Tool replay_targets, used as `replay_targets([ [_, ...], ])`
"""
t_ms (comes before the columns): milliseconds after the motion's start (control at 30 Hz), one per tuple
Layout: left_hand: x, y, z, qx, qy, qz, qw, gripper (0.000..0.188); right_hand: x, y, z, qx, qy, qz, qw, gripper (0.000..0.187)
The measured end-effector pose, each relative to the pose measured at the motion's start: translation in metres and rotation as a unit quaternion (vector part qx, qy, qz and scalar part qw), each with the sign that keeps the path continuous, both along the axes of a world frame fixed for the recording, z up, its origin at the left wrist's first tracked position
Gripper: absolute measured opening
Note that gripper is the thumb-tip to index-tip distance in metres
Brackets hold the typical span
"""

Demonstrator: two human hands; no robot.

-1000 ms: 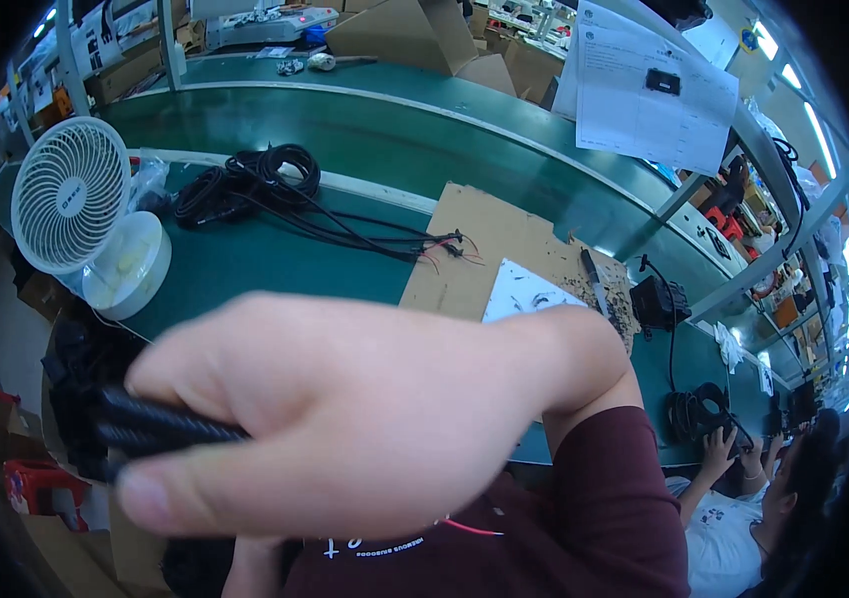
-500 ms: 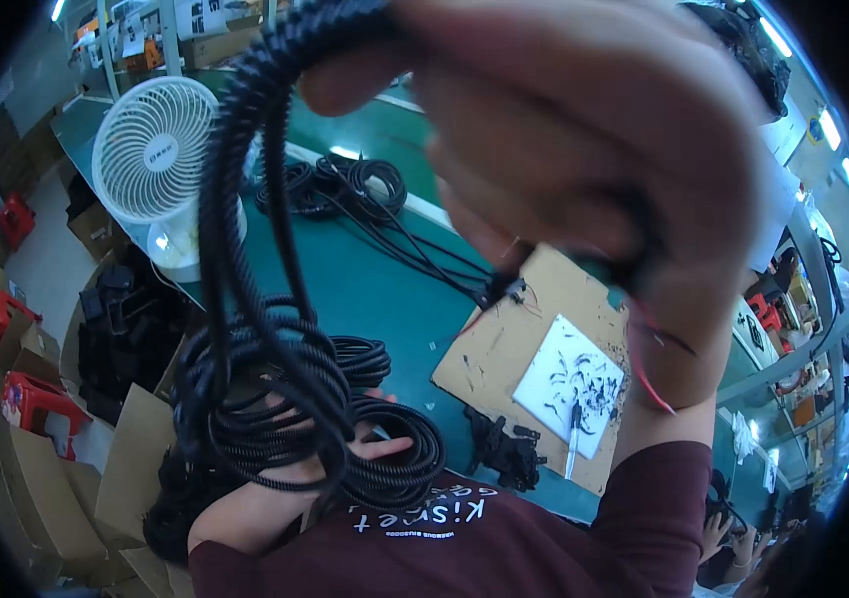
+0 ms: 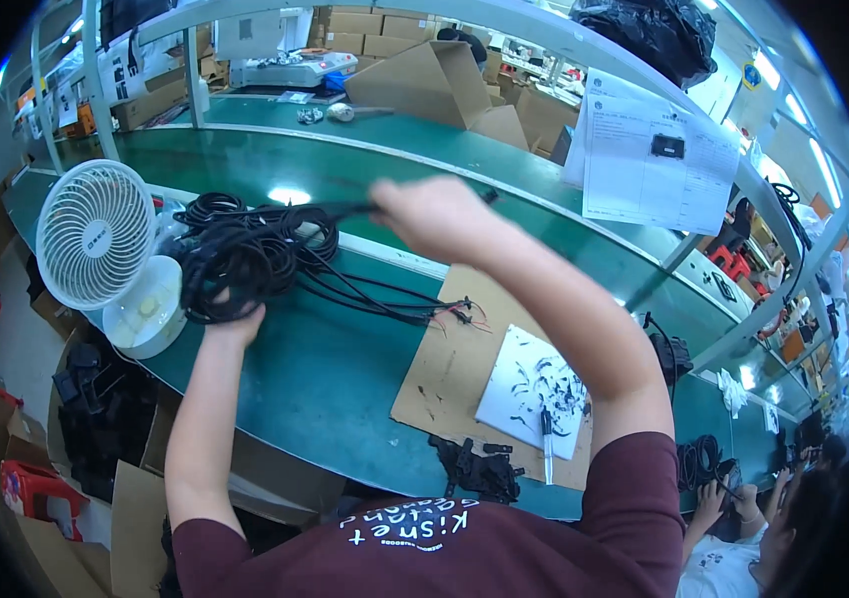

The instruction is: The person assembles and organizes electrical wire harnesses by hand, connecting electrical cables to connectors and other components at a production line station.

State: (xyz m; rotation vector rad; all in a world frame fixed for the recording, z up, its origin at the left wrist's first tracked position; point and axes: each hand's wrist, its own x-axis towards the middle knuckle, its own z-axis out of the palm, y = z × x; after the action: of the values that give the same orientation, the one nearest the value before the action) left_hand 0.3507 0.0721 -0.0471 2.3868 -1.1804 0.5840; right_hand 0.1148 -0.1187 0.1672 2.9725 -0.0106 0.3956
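A bundle of coiled black corrugated cable (image 3: 230,274) is up against the fan side of the bench, with my left hand (image 3: 242,317) gripping it from below; most of those fingers are hidden by the loops. My right hand (image 3: 434,214), slightly blurred, is stretched out over the bench and closed around a length of the same cable (image 3: 344,209), drawn out to the right of the coil. A dark cable end (image 3: 489,195) sticks out past that hand. More coiled cables (image 3: 317,239) lie behind, their thin red and black wire ends (image 3: 459,311) resting on a cardboard sheet (image 3: 424,384).
A white fan (image 3: 95,234) stands at the left bench edge. On the cardboard, a white board (image 3: 514,384) carries black scraps and a pen (image 3: 547,448). Black small parts (image 3: 474,468) lie near the front edge. Paper sheets (image 3: 644,179) hang at right; a co-worker's hands (image 3: 708,503) show lower right.
Both hands have moved away from me: the left carried the coil forward to beside the fan, and the right lowered from close to the camera to over the bench, still holding cable.
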Motion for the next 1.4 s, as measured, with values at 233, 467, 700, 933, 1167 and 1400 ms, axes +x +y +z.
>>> replay_targets([
  [233,-0.076,0.037,-0.019,-0.546,0.625,0.021,0.557,0.084,-0.029,-0.092,-0.187,0.006,0.156,-0.063,0.986,0.017],
  [467,-0.120,0.032,-0.032,-0.100,0.293,-0.136,0.941,0.085,-0.020,-0.093,-0.208,-0.006,0.106,-0.092,0.990,0.036],
  [700,-0.079,0.013,-0.012,-0.170,0.094,-0.143,0.970,0.037,-0.031,-0.081,-0.209,-0.003,0.082,-0.105,0.991,0.033],
  [933,-0.029,0.126,0.010,-0.148,0.124,0.029,0.981,0.046,-0.034,-0.088,-0.227,-0.009,0.043,-0.041,0.998,0.027],
  [1167,-0.113,0.394,-0.096,-0.236,0.134,0.419,0.867,0.029,-0.033,-0.081,-0.222,0.110,0.018,-0.060,0.992,0.034],
  [1400,-0.274,0.413,-0.243,0.063,0.343,0.503,0.791,0.031,-0.037,-0.089,-0.218,0.096,0.079,-0.080,0.989,0.032],
])
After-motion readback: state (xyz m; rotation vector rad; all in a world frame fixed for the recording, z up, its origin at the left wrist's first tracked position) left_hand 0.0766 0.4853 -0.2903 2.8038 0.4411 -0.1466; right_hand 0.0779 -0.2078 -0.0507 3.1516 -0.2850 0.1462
